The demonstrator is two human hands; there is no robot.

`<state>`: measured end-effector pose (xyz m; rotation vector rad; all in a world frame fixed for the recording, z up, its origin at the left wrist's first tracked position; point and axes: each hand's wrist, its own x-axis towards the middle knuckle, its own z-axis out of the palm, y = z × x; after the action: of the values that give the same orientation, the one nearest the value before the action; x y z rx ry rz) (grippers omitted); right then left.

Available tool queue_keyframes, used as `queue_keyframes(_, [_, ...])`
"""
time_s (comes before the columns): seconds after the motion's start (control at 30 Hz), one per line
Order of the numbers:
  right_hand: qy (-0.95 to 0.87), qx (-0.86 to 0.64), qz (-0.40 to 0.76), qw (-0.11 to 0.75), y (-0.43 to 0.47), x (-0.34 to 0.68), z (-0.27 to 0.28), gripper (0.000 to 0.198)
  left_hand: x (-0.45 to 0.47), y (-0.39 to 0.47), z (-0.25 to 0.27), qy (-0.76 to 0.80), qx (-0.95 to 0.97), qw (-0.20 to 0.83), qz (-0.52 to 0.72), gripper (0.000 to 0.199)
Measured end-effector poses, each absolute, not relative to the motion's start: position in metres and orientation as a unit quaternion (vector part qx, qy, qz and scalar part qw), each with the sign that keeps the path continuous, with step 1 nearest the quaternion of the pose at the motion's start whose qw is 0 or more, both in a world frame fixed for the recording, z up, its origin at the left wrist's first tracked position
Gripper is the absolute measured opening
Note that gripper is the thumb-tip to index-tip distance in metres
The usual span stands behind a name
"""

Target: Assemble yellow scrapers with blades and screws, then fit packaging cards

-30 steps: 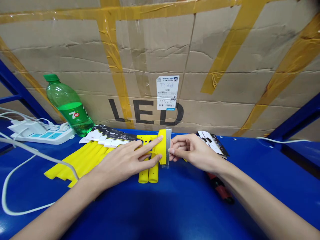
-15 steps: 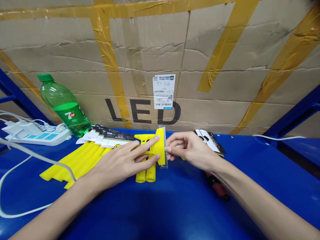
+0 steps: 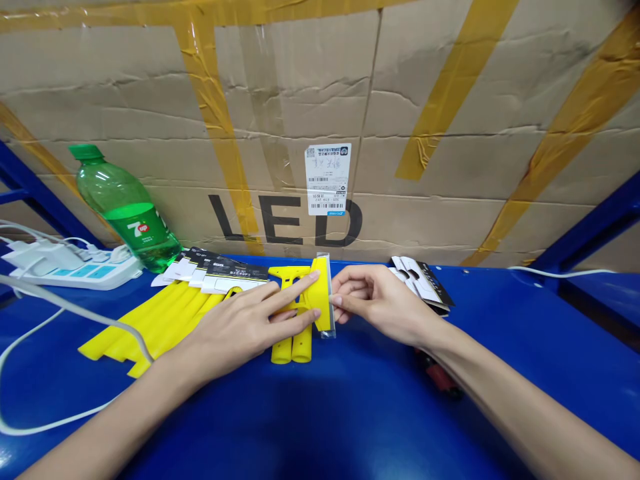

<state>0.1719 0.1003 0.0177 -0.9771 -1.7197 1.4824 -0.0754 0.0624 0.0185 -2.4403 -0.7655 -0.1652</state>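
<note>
A yellow scraper (image 3: pixel 317 293) is in my left hand (image 3: pixel 250 313), its wide head turned to the right. Two fingers of that hand lie along the head, and the palm hides most of the handle. Along the head's right edge runs a grey blade strip in a clear plastic sleeve (image 3: pixel 327 325). My right hand (image 3: pixel 375 297) pinches this sleeved edge between thumb and fingers. Just beneath the held scraper, two yellow handles (image 3: pixel 291 350) lie side by side on the blue shelf. To the left, several yellow scrapers (image 3: pixel 145 320) rest in a row with black and white cards (image 3: pixel 225 275) at their heads.
A green soda bottle (image 3: pixel 130 210) leans on the big cardboard box (image 3: pixel 430 220) behind. At left is a white power strip (image 3: pixel 85 270) with cables. More printed cards (image 3: pixel 423 283) and a red and black tool (image 3: pixel 440 377) lie by my right arm on the blue shelf (image 3: pixel 325 427).
Both hands keep the same hold on the scraper. The view has shifted very slightly, and a little less of the red and black tool shows beside my right arm.
</note>
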Motion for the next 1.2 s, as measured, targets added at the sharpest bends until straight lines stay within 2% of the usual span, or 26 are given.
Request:
queue_keyframes(0.13, [-0.660,-0.374,0.563,0.328,0.100,0.171,0.018,0.012,-0.077,0.063,0.016,-0.281,-0.910,0.295,-0.071,0.040])
queue_keyframes(0.3, [-0.642,-0.383,0.576,0.330,0.098,0.171,0.019,0.016,-0.078,0.064,0.013,-0.275,-0.906,0.313,-0.067,0.039])
queue_keyframes(0.47, [-0.647,-0.394,0.565,0.328,0.098,0.171,0.021,0.009,-0.077,0.063,0.011,-0.283,-0.902,0.320,-0.068,0.039])
queue_keyframes(0.97, [-0.636,-0.413,0.561,0.332,0.098,0.171,0.024,0.007,-0.075,0.061,0.008,-0.300,-0.904,0.299,-0.060,0.046])
queue_keyframes(1.2, [-0.612,-0.398,0.596,0.335,0.099,0.173,0.025,0.031,-0.078,0.062,0.007,-0.300,-0.901,0.308,-0.056,0.048])
